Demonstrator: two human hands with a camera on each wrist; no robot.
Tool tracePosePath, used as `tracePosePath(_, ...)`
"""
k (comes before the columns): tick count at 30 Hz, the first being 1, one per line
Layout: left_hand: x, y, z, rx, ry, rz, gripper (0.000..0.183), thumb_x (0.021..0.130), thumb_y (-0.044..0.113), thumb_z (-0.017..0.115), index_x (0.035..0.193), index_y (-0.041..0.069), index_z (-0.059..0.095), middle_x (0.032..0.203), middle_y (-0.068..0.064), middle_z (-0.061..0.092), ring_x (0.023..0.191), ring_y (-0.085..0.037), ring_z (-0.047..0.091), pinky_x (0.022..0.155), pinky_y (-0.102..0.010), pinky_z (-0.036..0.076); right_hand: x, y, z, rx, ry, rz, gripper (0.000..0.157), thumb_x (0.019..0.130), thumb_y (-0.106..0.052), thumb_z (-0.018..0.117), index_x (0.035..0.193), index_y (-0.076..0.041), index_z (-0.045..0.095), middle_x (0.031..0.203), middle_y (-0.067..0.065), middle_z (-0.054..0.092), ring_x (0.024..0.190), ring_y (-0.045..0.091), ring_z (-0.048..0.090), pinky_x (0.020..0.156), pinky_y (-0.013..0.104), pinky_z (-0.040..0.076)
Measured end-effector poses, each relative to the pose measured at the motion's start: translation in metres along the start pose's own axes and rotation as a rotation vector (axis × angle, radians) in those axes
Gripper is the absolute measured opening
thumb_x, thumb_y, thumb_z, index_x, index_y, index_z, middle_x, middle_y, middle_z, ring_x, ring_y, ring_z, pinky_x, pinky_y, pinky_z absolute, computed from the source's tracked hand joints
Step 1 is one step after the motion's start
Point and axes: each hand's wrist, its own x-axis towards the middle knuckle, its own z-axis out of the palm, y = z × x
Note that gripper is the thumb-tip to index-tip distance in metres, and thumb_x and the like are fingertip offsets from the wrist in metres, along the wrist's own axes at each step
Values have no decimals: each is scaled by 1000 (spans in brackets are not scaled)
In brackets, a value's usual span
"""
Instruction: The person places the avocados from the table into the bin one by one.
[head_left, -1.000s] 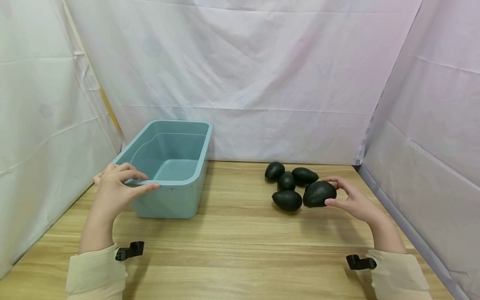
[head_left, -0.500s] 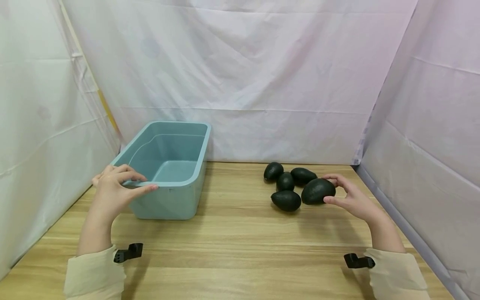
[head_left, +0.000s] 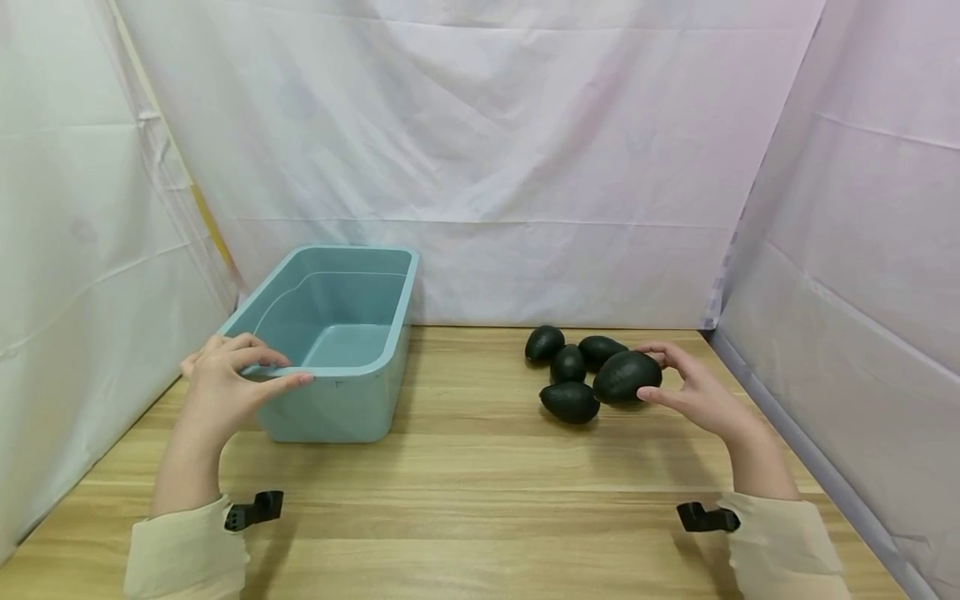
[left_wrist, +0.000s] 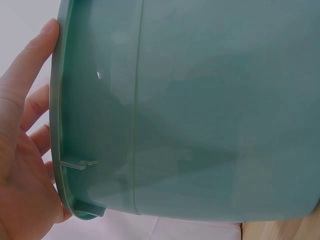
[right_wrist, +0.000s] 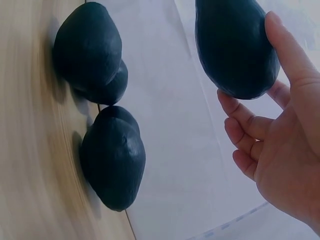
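My left hand (head_left: 225,379) holds the near rim of a blue-green plastic bin (head_left: 330,408), thumb on the outer face and fingers over the edge. Seen from the left wrist, the bin's outer wall (left_wrist: 200,110) fills most of the picture, the thumb lying along its rim. At the right, a dark green avocado (head_left: 627,377) is held between the thumb and fingers of my right hand (head_left: 693,396). The right wrist view shows this avocado (right_wrist: 237,47) raised off the wooden table, its narrower end cut off by the frame.
Several more avocados lie in a cluster on the table, the nearest avocado (head_left: 570,402) just left of the held one. White cloth (head_left: 525,167) hangs behind and on both sides. A grey strip (head_left: 810,454) runs along the table's right edge.
My right hand has lifted the avocado a little and shifted it slightly left, toward the cluster. The left hand keeps its hold on the bin's rim. The head view has drifted slightly.
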Motion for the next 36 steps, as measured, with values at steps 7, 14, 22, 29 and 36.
tracePosePath(7, 0, -2, 0, 4, -2, 3, 23, 64, 22, 90, 76, 12, 73, 80, 0, 60, 86, -21, 37, 87, -59, 8, 6, -10, 3, 23, -11, 16, 54, 87, -12, 72, 134, -10, 47, 102, 4, 56, 101, 15, 41, 79, 35, 33)
tracePosePath(14, 0, -1, 0, 1, 3, -5, 23, 64, 22, 90, 76, 11, 74, 79, 0, 60, 86, -20, 37, 88, -59, 8, 13, -21, 7, 46, -16, 40, 54, 87, -15, 73, 134, -9, 47, 102, 6, 54, 101, 17, 42, 80, 42, 33)
tracePosePath(22, -1, 1, 0, 0, -3, -10, 23, 65, 22, 90, 76, 11, 73, 80, 0, 60, 85, -20, 36, 87, -57, 8, 21, -27, 12, 50, -16, 54, 55, 86, -20, 74, 134, -13, 46, 103, 7, 55, 102, 20, 41, 86, 50, 31)
tracePosePath(29, 0, 1, 0, -5, 4, -6, 22, 64, 22, 90, 75, 12, 74, 79, 1, 60, 86, -20, 37, 88, -57, 8, 28, -38, 18, 72, -22, 63, 57, 86, -19, 74, 135, -12, 46, 108, 8, 56, 106, 22, 42, 94, 60, 28)
tracePosePath(36, 0, 0, 1, -12, 9, 5, 21, 64, 20, 90, 75, 13, 73, 79, 0, 60, 86, -21, 37, 88, -58, 7, 36, -44, 26, 102, -18, 27, 55, 86, -15, 74, 134, -12, 46, 108, 9, 59, 101, 24, 49, 85, 46, 36)
